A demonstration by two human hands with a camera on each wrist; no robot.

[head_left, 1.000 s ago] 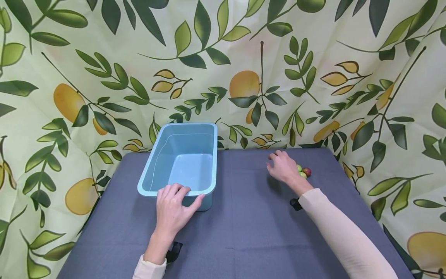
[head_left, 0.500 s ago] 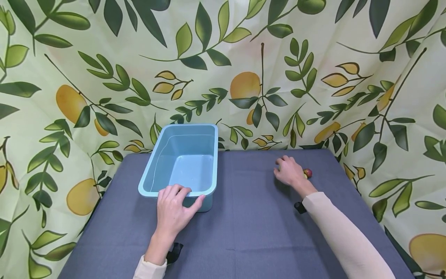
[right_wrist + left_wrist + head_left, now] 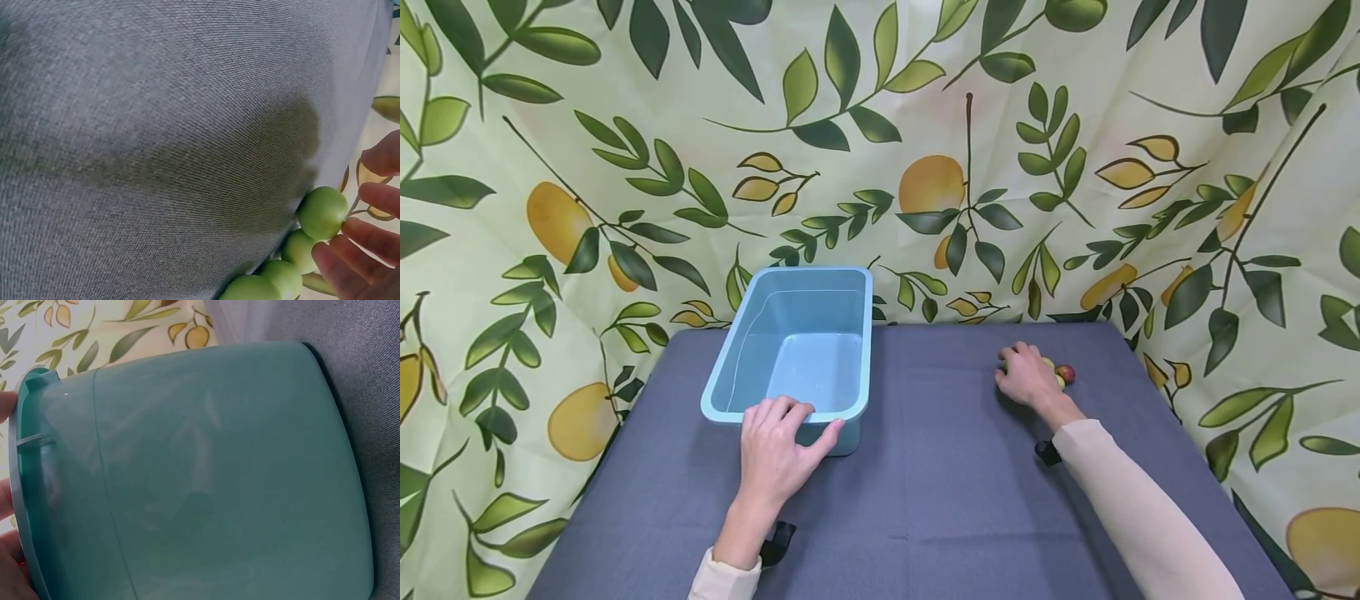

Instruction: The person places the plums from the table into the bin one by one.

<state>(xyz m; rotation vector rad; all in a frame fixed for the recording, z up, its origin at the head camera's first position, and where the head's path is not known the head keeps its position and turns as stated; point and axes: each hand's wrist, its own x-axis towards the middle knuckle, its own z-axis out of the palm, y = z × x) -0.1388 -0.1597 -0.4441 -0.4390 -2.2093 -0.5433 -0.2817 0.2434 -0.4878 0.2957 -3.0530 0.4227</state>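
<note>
My left hand grips the near rim of a light blue plastic tub, its fingers bent over the edge. In the left wrist view the tub's smooth outer wall fills most of the picture, with fingertips at the rim. Over on the right, my right hand reaches down over a group of small round fruits. Its fingers are spread, with fingertips right at a green fruit. More green fruits lie in a row beside it. A red fruit sits just right of the hand.
A dark grey-blue cloth covers the table. Behind and at both sides hangs a pale fabric printed with leaves and orange fruit. Black straps sit at both wrists. The tub stands at the left back, near the fabric.
My right hand has moved right and a little nearer to me, closer over the fruits. My left hand stays on the tub's rim. The whole view has shifted slightly.
</note>
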